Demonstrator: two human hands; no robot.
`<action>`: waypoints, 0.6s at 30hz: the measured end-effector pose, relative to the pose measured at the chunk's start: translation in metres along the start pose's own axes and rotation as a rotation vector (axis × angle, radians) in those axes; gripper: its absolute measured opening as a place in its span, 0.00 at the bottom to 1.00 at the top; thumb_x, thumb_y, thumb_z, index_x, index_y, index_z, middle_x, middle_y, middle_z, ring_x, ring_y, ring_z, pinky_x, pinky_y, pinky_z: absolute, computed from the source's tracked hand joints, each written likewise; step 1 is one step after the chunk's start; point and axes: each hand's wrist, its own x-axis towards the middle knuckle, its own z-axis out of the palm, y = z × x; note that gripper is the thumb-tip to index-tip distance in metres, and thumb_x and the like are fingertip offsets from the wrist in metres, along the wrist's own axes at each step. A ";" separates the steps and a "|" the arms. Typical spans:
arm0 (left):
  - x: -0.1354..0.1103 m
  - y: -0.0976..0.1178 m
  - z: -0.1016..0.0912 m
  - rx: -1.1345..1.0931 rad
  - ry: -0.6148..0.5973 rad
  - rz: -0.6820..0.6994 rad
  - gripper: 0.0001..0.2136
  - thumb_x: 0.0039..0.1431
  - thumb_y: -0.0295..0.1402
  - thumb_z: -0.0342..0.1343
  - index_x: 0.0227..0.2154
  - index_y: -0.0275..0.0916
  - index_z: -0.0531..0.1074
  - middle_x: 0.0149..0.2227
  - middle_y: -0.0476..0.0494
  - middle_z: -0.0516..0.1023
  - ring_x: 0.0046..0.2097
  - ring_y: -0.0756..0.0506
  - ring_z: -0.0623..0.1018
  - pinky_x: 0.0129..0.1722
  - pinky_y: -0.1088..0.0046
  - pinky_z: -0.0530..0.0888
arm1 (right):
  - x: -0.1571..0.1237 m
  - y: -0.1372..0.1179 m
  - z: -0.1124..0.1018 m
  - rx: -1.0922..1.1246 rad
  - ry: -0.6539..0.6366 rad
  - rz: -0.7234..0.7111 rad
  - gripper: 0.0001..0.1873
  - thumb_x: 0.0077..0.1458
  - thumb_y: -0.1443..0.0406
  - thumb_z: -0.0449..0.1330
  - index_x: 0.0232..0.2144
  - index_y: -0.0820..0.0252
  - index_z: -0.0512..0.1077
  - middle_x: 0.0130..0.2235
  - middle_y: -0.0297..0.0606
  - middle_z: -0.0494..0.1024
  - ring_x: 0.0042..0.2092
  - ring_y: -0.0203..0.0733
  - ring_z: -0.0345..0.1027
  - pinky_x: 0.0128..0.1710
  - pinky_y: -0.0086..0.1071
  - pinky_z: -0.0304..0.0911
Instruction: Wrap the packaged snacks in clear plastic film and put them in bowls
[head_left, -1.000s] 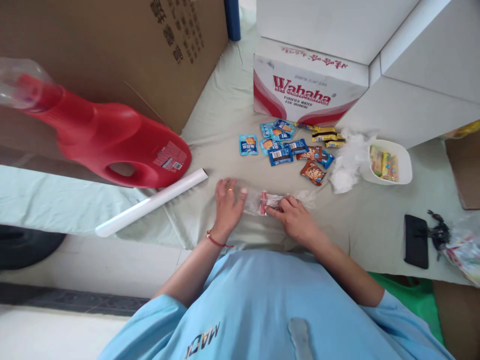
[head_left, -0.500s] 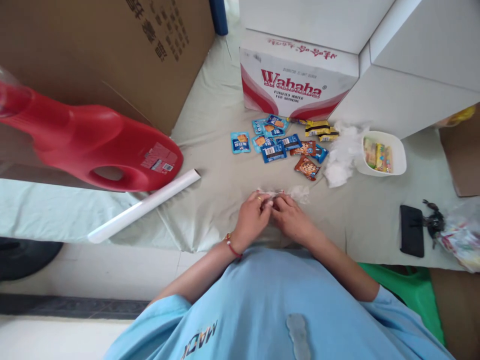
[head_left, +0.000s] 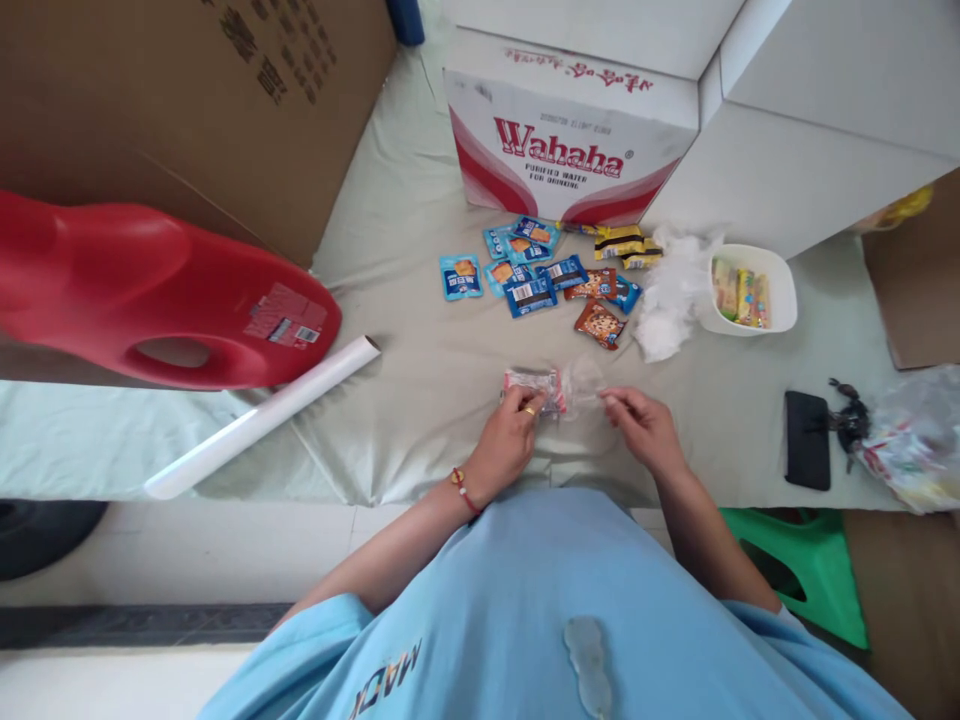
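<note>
A small clear plastic packet with red edges (head_left: 555, 386) lies on the cloth in front of me. My left hand (head_left: 508, 435) grips its near side, fingers bunched together, and hides part of it. Thin clear plastic (head_left: 583, 385) stretches from the packet's right end. Its far edge is pinched between thumb and finger of my right hand (head_left: 646, 430). Beyond my hands lie several snack packets: light blue ones (head_left: 460, 277), dark blue ones (head_left: 531, 294), brown ones (head_left: 600, 325) and yellow ones (head_left: 619, 242).
Crumpled clear bags (head_left: 664, 310) lie beside a white tub (head_left: 784, 300) holding snacks. A white roll (head_left: 262, 420) and large red bottle (head_left: 225, 290) are at left. A Wahaha carton (head_left: 562, 140) stands behind; a black phone-like object (head_left: 808, 440) lies at right.
My right hand has moved away to the right, drawing the clear plastic out from the packet. More of the packet shows now. The whole view has shifted slightly.
</note>
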 end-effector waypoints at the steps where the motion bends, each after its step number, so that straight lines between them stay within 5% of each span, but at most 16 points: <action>1: 0.000 -0.002 0.000 -0.007 0.013 0.013 0.19 0.70 0.25 0.45 0.57 0.36 0.75 0.48 0.38 0.74 0.46 0.45 0.76 0.50 0.66 0.77 | 0.004 0.005 0.000 0.012 0.132 0.070 0.20 0.68 0.50 0.57 0.45 0.58 0.80 0.33 0.37 0.79 0.32 0.40 0.72 0.35 0.34 0.69; 4: -0.001 -0.006 0.000 -0.043 0.049 0.040 0.19 0.69 0.23 0.46 0.57 0.38 0.75 0.48 0.38 0.75 0.47 0.46 0.76 0.50 0.68 0.76 | 0.022 0.016 0.007 0.012 0.348 0.151 0.28 0.60 0.46 0.62 0.51 0.60 0.76 0.42 0.43 0.79 0.33 0.39 0.69 0.34 0.34 0.67; 7: 0.000 -0.010 -0.001 -0.069 0.065 0.031 0.20 0.69 0.23 0.47 0.57 0.39 0.75 0.47 0.40 0.75 0.46 0.47 0.76 0.49 0.69 0.76 | 0.036 0.022 0.020 0.014 0.263 0.175 0.35 0.53 0.47 0.67 0.57 0.59 0.73 0.45 0.44 0.80 0.30 0.38 0.67 0.35 0.35 0.68; 12: 0.001 -0.015 0.003 -0.037 0.073 0.021 0.19 0.69 0.24 0.48 0.57 0.40 0.76 0.45 0.42 0.73 0.43 0.48 0.75 0.45 0.71 0.74 | 0.038 0.034 0.019 -0.001 0.132 0.176 0.16 0.55 0.53 0.60 0.36 0.58 0.79 0.32 0.39 0.80 0.33 0.43 0.71 0.38 0.36 0.67; 18: -0.002 -0.016 0.008 0.055 0.031 0.045 0.19 0.71 0.26 0.47 0.59 0.40 0.74 0.46 0.42 0.72 0.42 0.47 0.73 0.44 0.71 0.73 | 0.053 0.026 -0.008 -0.171 0.340 0.089 0.25 0.65 0.48 0.53 0.42 0.59 0.80 0.38 0.45 0.82 0.39 0.49 0.73 0.44 0.42 0.69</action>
